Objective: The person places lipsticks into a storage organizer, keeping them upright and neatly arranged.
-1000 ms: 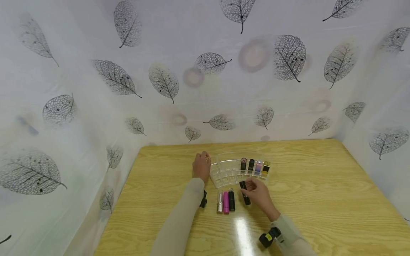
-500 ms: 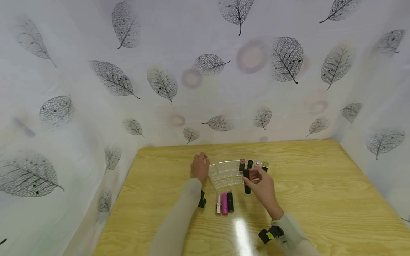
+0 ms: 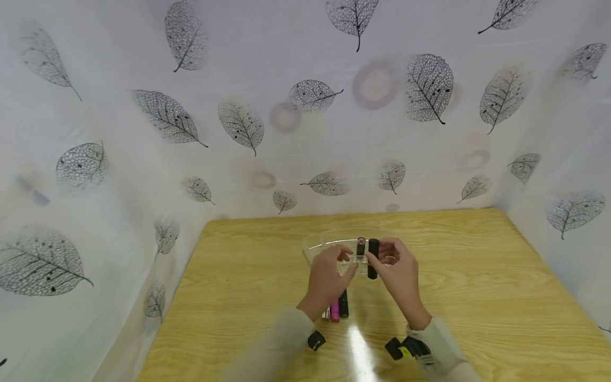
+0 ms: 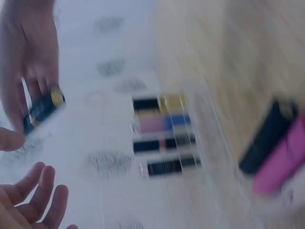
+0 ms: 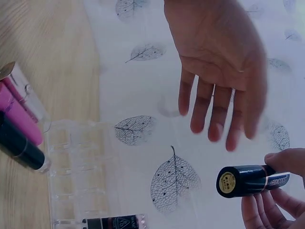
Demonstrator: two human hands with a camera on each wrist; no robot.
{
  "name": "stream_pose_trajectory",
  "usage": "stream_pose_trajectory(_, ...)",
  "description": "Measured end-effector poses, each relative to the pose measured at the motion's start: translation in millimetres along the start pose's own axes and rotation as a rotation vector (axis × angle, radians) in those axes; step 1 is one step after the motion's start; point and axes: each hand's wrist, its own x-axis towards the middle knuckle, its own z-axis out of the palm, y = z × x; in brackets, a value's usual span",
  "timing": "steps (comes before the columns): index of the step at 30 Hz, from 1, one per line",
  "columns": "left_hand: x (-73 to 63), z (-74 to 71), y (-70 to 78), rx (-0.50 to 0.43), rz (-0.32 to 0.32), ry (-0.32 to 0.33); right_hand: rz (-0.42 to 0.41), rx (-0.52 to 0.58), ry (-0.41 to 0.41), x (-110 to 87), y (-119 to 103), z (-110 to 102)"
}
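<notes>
My right hand (image 3: pixel 397 273) pinches a black lipstick (image 3: pixel 373 259) between thumb and fingers, held upright over the right part of a clear curved lipstick organizer (image 3: pixel 312 245). A round gold label shows on the end of this lipstick (image 5: pixel 245 181) in the right wrist view. My left hand (image 3: pixel 326 276) hovers in front of the organizer, fingers extended and apart from the held lipstick. In the left wrist view several lipsticks stand in a row in the organizer, among them a black and gold one (image 4: pixel 159 104) and a pink and blue one (image 4: pixel 159 124).
On the wooden table (image 3: pixel 229 297) in front of the organizer, a magenta lipstick (image 3: pixel 335 312) lies between a silver one (image 3: pixel 326 314) and a black one (image 3: pixel 344 305), partly behind my left hand. Leaf-patterned sheeting (image 3: pixel 329 132) encloses the table's back and sides.
My right hand has raised the black lipstick from the table to over the organizer and turned it upright. My left hand has left the organizer's left end and come rightward toward the held lipstick.
</notes>
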Motion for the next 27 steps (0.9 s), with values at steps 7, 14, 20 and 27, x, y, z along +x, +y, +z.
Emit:
stream_pose_trajectory(7,-11.8,7.7,28.1,-0.082,-0.007,0.003,0.006,0.045,-0.021,-5.2,-11,-1)
stream_pose_trajectory(14,-11.6,10.2,32.8,-0.127,-0.084,0.030,-0.009,0.043,-0.042,-9.6,-14,-3)
stream_pose_trajectory(20,-11.3,6.7,30.5,-0.223,-0.077,-0.009,-0.005,0.077,-0.131,-8.5,-13,-11)
stream_pose_trajectory(27,-8.3,-1.2,30.5,-0.331,-0.087,-0.062,0.089,0.141,-0.262,-3.5,-12,-19)
